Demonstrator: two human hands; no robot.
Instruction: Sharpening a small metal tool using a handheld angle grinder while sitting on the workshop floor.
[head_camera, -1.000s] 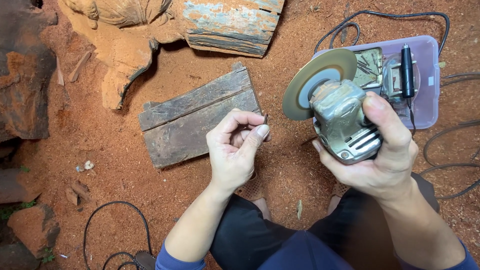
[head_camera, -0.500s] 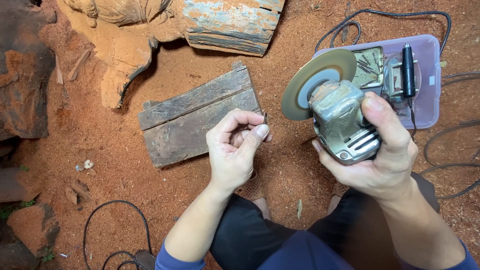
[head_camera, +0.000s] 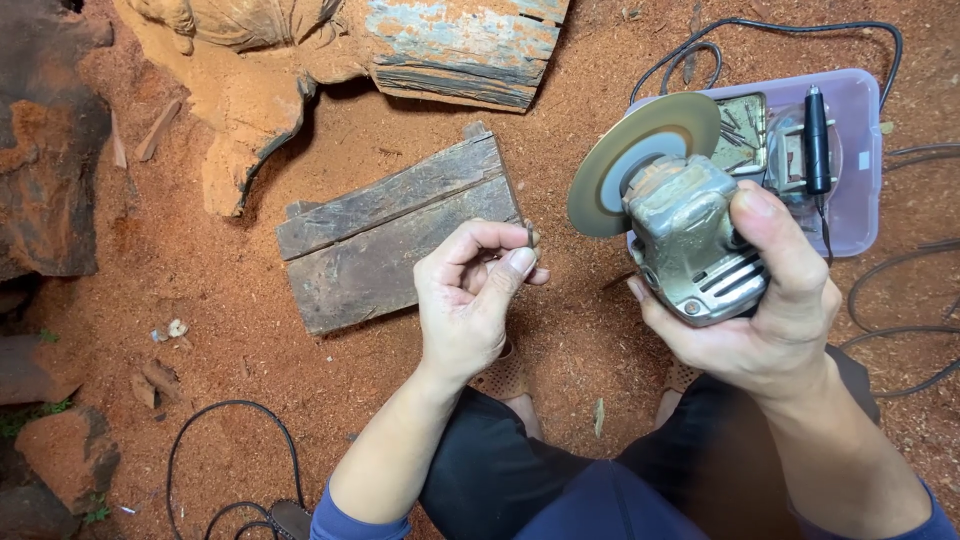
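Note:
My right hand (head_camera: 765, 310) grips a grey metal angle grinder (head_camera: 695, 245), held up with its round disc (head_camera: 640, 160) facing left. My left hand (head_camera: 470, 295) is curled beside it, thumb and fingers pinching a small dark metal piece (head_camera: 530, 236) near the disc. A weathered dark wooden plank (head_camera: 395, 232) lies on the red sawdust-covered ground just left of that hand.
A clear plastic box (head_camera: 855, 190) with a pen-like tool and metal bits sits behind the grinder. Black cables (head_camera: 770, 30) run at top right, right and bottom left. A carved wooden piece (head_camera: 250, 70) and a painted plank (head_camera: 465, 45) lie at top. Rocks line the left edge.

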